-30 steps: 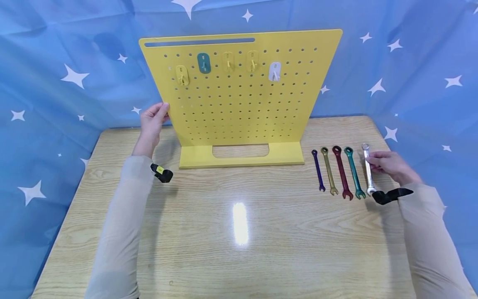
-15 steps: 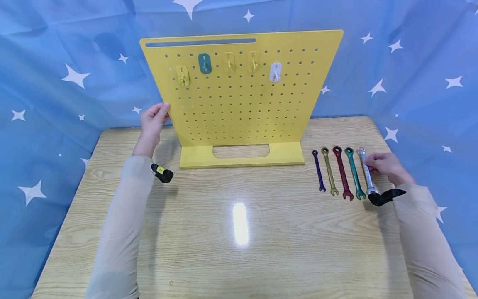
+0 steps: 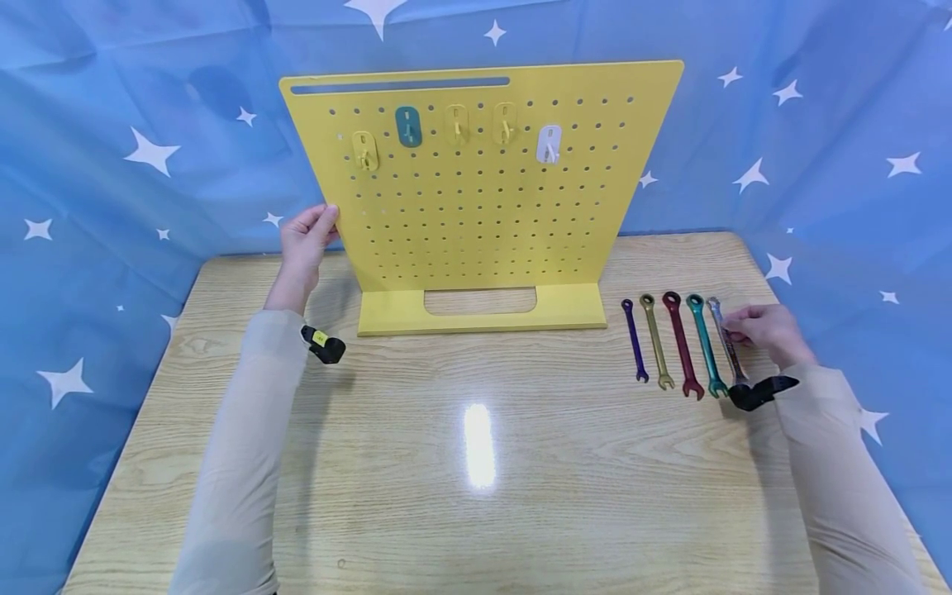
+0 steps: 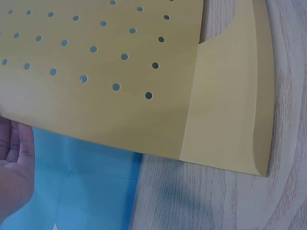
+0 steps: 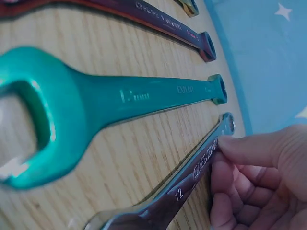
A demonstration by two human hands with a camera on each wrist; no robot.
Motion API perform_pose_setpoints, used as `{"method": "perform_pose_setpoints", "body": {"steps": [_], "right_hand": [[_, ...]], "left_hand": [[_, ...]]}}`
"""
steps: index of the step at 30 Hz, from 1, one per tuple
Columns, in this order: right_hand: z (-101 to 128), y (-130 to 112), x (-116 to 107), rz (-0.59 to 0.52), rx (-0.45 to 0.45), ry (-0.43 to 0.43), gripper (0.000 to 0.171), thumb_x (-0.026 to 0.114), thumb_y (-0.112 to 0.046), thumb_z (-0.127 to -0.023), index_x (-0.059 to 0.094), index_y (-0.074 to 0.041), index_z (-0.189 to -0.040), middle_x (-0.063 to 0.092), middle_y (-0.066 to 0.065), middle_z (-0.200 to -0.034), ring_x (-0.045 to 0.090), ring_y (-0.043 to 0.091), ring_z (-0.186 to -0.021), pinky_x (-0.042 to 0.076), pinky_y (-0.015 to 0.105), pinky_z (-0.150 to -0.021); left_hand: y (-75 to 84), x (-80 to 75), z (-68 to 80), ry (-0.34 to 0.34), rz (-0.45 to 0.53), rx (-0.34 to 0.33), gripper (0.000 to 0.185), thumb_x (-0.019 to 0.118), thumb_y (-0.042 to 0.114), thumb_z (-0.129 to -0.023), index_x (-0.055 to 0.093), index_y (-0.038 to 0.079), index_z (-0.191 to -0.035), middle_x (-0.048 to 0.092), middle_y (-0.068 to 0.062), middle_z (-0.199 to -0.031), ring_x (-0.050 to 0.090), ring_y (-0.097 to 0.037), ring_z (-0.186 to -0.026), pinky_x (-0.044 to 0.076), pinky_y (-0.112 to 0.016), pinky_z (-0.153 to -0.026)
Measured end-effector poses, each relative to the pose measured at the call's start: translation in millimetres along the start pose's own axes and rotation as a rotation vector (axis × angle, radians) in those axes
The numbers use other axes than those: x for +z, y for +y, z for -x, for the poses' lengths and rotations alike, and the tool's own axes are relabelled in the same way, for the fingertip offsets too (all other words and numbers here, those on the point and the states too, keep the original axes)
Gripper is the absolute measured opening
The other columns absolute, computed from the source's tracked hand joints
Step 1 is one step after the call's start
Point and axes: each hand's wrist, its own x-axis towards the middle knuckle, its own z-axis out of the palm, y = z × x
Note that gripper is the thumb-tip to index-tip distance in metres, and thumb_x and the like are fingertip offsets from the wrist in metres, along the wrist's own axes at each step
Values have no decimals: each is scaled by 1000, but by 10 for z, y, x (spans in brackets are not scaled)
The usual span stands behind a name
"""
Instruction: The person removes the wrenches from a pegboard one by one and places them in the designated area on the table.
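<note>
My right hand [image 3: 766,330] pinched the silver wrench [image 3: 723,337], tilted on edge just beside the teal wrench [image 3: 705,343] on the table [image 3: 476,463]. Left hand [image 3: 303,244] gripped the pegboard [image 3: 483,190] edge w/ thumb & fingers.

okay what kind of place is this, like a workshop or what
Probably a staged tabletop set rather than a real workshop: a wooden table backed by a blue star-print cloth, a yellow pegboard with hooks, and a tidy row of coloured wrenches.

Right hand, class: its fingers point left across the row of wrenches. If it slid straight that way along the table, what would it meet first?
Probably the teal wrench, right beside the silver wrench that the right hand pinches; the red one lies further left.
</note>
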Motion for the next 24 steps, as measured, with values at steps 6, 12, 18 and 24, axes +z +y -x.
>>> {"method": "perform_pose_setpoints", "body": {"steps": [6,12,18,24], "right_hand": [[-17,-4,13,-26,-5,16,16,59,-19,-92,66,-4,-91,61,-14,-68,58,2,-63,52,23,-59],[9,-75,95,-89,-41,124,27,59,-26,-92,62,0,-99,61,-17,-70,58,0,-64,50,17,-58],[23,-301,188,-275,-79,209,15,62,-27,-91,64,-12,-94,62,-15,-73,59,1,-67,50,14,-58],[132,-626,305,-351,-153,199,11,60,-27,-92,64,-17,-94,61,-20,-74,61,-3,-69,51,12,-64]], "left_hand": [[7,-21,10,6,3,-2,6,68,15,-86,73,14,-82,68,3,-77,63,-9,-72,53,-18,-68],[26,-4,25,22,14,-5,7,69,13,-85,72,14,-80,68,2,-76,63,-9,-71,54,-19,-69],[25,4,45,22,20,0,6,69,14,-86,71,11,-81,68,1,-77,64,-10,-71,54,-20,-71],[-38,34,136,101,-21,90,11,63,16,-92,66,7,-86,66,0,-82,62,-14,-80,52,-23,-80]]}}
